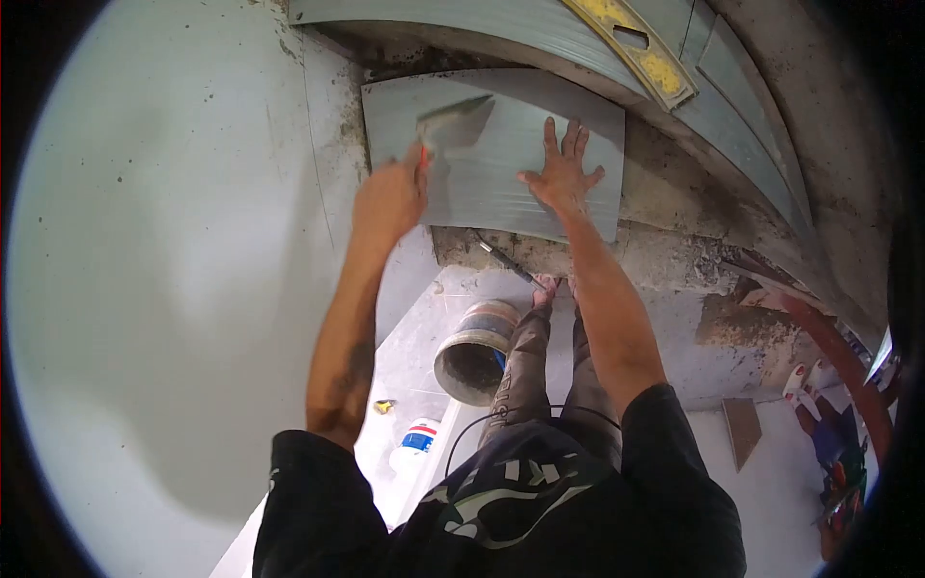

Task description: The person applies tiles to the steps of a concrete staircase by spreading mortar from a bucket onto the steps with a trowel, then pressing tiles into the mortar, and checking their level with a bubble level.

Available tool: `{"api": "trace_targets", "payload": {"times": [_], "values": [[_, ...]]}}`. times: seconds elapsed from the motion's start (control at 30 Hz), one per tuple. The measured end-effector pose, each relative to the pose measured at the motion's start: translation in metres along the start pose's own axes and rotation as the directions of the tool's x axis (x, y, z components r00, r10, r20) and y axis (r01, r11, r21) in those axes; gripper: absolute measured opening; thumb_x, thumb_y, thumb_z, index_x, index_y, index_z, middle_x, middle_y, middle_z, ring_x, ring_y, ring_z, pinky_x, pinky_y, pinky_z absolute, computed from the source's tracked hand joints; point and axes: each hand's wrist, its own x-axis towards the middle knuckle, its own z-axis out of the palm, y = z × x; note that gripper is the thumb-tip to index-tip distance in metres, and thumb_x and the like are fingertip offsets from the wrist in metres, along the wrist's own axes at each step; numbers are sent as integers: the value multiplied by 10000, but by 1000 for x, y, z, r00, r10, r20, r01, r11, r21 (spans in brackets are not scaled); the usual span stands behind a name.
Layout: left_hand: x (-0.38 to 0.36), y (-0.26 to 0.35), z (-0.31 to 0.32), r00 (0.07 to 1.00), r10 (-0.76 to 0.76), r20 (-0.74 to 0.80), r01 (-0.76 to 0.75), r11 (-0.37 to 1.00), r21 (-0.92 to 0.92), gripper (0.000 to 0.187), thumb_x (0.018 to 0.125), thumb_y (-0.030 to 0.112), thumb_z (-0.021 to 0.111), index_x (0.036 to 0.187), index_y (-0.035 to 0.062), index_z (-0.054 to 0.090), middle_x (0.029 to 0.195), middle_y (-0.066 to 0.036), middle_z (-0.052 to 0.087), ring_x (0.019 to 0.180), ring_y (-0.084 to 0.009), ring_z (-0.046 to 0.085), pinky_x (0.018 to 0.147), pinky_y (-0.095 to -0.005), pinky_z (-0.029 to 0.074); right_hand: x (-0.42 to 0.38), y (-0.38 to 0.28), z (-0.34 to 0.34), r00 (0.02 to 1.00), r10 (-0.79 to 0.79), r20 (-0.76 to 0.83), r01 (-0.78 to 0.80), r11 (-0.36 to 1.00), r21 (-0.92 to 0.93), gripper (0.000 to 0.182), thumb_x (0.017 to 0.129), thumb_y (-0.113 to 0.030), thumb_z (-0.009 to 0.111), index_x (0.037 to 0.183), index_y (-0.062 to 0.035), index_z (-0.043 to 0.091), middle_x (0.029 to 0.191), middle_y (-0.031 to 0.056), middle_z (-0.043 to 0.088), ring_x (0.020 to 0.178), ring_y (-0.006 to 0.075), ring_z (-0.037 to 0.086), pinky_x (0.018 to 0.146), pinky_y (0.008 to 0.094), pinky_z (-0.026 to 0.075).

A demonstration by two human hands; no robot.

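Pale grey-green rectangular tile with faint streaks (482,188) lies on a rough concrete ledge (665,183), its left end close to the white wall (193,241). The person's left hand (390,200) is clenched round the red handle of a pointed metal trowel (464,123), whose blade is over the tile's left half; whether it touches the face cannot be told. The right hand (561,181) grasps nothing: it is spread on the tile's right half, fingers apart.

Beyond the tile, a yellow spirit level (657,72) rests on a curved, grey-surfaced step (462,27). On the near side of the tile lies a dark tool with a pale tip (511,265), next to the person's feet, and nearer the body is a dirty round bucket (485,326).

The main risk looks to be uneven pressure: if the right hand bears down while the left end is poorly backed, the tile could rock, shift out of line or crack at a corner. A hard or slanted knock from the trowel could chip its edge or mark its face. Should it slide off the near side, the feet are close enough to be struck.
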Motion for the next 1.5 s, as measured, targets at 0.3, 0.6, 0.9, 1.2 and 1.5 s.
{"api": "trace_targets", "payload": {"times": [0.3,0.6,0.9,1.2,1.5], "values": [[113,35,-47,968,250,-37,-236,947,218,185,844,134,529,880,46,687,933,-222,682,876,-407,672,768,-492,539,-1,5,6,1000,6,-7,-6,1000,14,1093,721,-556,764,1546,-357,75,1629,75,-24,1499,276,-17,1038,757,178],[110,40,-30,965,246,91,-260,940,221,229,933,150,474,1013,32,653,977,-220,659,946,-409,616,802,-516,482,-4,8,18,990,-32,-140,51,991,128,1073,675,-457,801,1542,-267,198,1616,159,39,1499,291,27,1027,774,150],[80,30,-28,992,78,99,-85,994,68,379,995,319,481,1009,-31,627,939,-280,648,902,-471,603,736,-519,461,-23,10,-16,999,-36,-36,42,981,190,1062,726,-333,770,1558,-214,121,1626,106,-24,1498,260,-50,1058,688,190],[-13,-87,81,906,-85,415,409,436,-802,537,960,254,576,1437,84,400,1282,-93,568,885,-138,591,662,-320,515,-1,19,29,987,41,-153,-20,990,137,1021,653,-411,779,1525,-238,275,1613,157,103,1498,318,14,1014,803,100],[2,40,109,805,-581,118,25,-166,-986,219,903,185,651,1027,97,493,657,-22,480,531,-119,510,445,-292,436,-13,11,-1,1000,-11,1,12,997,-74,1128,699,-541,777,1554,-322,74,1627,118,-35,1499,305,-6,993,776,213]]}}
